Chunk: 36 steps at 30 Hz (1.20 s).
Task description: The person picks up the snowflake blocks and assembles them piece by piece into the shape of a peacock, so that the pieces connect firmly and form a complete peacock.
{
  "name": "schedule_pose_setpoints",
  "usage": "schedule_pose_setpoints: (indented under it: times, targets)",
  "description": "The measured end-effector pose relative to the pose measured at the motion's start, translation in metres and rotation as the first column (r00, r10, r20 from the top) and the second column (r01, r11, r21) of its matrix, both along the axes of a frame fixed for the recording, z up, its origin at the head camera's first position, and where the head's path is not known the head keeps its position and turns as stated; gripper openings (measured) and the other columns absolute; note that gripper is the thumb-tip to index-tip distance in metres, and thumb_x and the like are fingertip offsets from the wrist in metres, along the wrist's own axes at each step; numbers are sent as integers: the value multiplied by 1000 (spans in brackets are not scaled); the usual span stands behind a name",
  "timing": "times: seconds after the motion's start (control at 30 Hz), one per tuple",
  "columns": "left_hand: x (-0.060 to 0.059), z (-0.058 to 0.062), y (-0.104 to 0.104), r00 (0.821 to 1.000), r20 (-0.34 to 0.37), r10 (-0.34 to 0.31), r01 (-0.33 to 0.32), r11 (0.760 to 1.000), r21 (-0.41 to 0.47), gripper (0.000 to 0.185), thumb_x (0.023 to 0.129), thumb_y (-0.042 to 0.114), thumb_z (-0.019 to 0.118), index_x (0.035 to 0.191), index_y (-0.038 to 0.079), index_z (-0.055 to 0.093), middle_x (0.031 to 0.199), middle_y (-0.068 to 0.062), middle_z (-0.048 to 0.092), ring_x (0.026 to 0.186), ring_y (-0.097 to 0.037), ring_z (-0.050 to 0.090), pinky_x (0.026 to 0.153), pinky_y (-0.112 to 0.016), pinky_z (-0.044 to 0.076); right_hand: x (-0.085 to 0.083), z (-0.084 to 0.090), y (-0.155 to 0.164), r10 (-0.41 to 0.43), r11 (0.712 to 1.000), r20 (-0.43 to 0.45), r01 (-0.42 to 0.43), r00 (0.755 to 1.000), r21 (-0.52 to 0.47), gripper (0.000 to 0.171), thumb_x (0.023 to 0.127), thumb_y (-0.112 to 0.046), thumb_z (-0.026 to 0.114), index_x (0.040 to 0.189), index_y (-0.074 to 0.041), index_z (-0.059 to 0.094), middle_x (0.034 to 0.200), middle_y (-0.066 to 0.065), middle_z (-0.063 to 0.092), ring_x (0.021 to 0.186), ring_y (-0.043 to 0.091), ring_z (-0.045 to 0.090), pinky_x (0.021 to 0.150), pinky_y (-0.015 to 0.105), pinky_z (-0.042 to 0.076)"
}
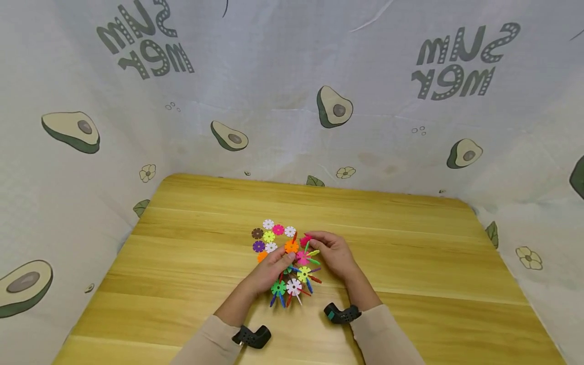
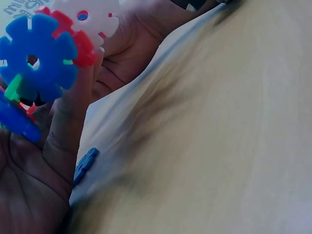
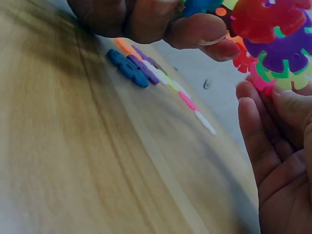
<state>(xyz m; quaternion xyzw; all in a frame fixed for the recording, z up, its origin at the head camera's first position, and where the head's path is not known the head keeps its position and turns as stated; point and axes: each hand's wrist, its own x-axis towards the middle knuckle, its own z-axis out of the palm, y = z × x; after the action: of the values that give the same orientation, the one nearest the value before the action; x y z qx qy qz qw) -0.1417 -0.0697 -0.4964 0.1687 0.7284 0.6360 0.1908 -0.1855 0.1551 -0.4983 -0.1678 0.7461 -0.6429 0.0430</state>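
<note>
Notched plastic discs in many colours are slotted into a spiky ring-like cluster [image 1: 304, 274], raised off the table. My left hand [image 1: 270, 271] grips its left side, thumb near an orange disc [image 1: 291, 247]. A blue disc [image 2: 36, 53] of the cluster shows close up in the left wrist view. At the far right side of the cluster, my right hand [image 1: 335, 253] pinches a pink disc [image 1: 305, 240] between thumb and fingers. In the right wrist view this pink disc [image 3: 263, 87] touches or overlaps neighbouring discs; whether it is slotted in cannot be told.
Several loose discs lie flat behind my left hand, among them a brown disc [image 1: 257, 233], a purple disc [image 1: 258, 246] and a yellow disc [image 1: 269, 236]. A blue loose disc [image 3: 127, 68] lies nearer. The wooden table [image 1: 438, 263] meets a printed cloth [image 1: 283, 101] at back and sides.
</note>
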Motion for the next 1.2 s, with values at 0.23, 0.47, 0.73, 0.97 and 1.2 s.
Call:
schedule_pose_setpoints:
  times: [0.23, 0.47, 0.73, 0.97, 1.2]
  targets:
    - [-1, 2, 2, 998, 51, -24, 22, 999, 31, 50, 111, 39, 39, 148, 7, 46, 135, -17, 64, 121, -18, 61, 114, -38, 44, 1, 0, -2, -18, 999, -10, 18, 1000, 30, 26, 102, -4, 59, 124, 9, 66, 110, 34, 70, 85, 0, 70, 79, 18, 59]
    - [-2, 0, 0, 998, 60, -29, 26, 999, 44, 51, 111, 39, 38, 148, 5, 46, 136, -19, 63, 121, -19, 62, 111, -34, 46, 2, 0, -3, -48, 998, -7, 48, 999, 34, 23, 101, -4, 62, 116, 11, 69, 105, 29, 73, 82, 0, 68, 77, 18, 58]
    - [0, 1, 0, 992, 115, -54, 42, 993, 108, 54, 111, 40, 37, 154, 7, 41, 144, -19, 59, 123, -19, 63, 106, -27, 50, 2, -3, -4, -60, 998, -34, 61, 998, 35, 19, 99, -4, 64, 111, 9, 73, 94, -14, 75, 81, 0, 68, 74, 18, 58]
    - [-2, 1, 0, 992, 122, -36, 25, 996, 90, 52, 111, 39, 38, 147, 3, 46, 134, -21, 64, 113, -14, 65, 103, -27, 51, 1, -2, -5, -130, 991, -26, 131, 991, 37, 17, 97, -6, 68, 106, 6, 75, 93, -8, 76, 80, 3, 68, 74, 19, 59]
    - [-2, 1, -1, 988, 148, -45, 27, 992, 120, 56, 111, 43, 36, 155, 9, 41, 143, -19, 60, 125, -21, 63, 106, -27, 50, 2, -1, -6, -83, 995, -22, 84, 996, 46, 17, 99, -2, 62, 107, 9, 73, 96, 17, 77, 81, 3, 70, 78, 20, 59]
